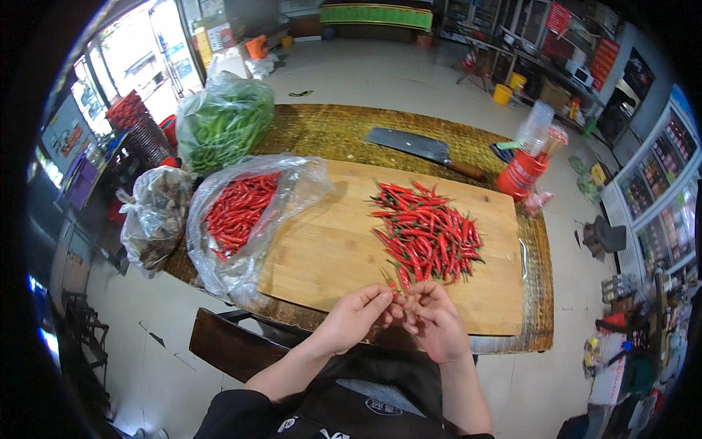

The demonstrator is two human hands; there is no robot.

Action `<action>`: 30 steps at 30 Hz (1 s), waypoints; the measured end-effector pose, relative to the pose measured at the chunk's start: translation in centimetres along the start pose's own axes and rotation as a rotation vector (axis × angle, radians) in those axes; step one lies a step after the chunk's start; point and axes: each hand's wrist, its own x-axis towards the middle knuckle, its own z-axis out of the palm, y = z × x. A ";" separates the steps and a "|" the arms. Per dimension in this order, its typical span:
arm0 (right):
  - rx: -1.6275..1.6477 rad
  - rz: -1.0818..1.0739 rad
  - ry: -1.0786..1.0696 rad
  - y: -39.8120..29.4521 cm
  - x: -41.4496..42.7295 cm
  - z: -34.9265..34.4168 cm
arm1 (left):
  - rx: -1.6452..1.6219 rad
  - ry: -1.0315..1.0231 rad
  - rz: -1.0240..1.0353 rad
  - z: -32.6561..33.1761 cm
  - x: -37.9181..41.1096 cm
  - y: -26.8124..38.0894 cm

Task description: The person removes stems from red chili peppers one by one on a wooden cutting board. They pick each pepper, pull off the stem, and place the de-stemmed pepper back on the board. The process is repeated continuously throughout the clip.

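My left hand [363,314] pinches a small red chili pepper [391,284] with a green stem end, just over the near edge of a wooden cutting board [318,252]. Close against it, my right hand [437,317] has its fingers curled at the same spot; whether it grips part of the pepper is hidden. Beyond both hands a heap of red chili peppers [430,236] with green stems lies on the board. At the board's left, an open clear plastic bag [263,241] holds more red chilies [241,214], which show no green stems.
A cleaver [408,144] with a wooden handle lies behind the board. A bag of green peppers [225,120] and a tied bag [156,214] stand at the left. A red container [522,173] with sticks and stacked plastic cups is at the table's right. A dark wooden chair [233,340] is near.
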 end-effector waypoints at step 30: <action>-0.069 0.042 0.044 0.2 -0.9 -2.7 | -0.180 -0.157 -0.354 -1.6 0.7 1.1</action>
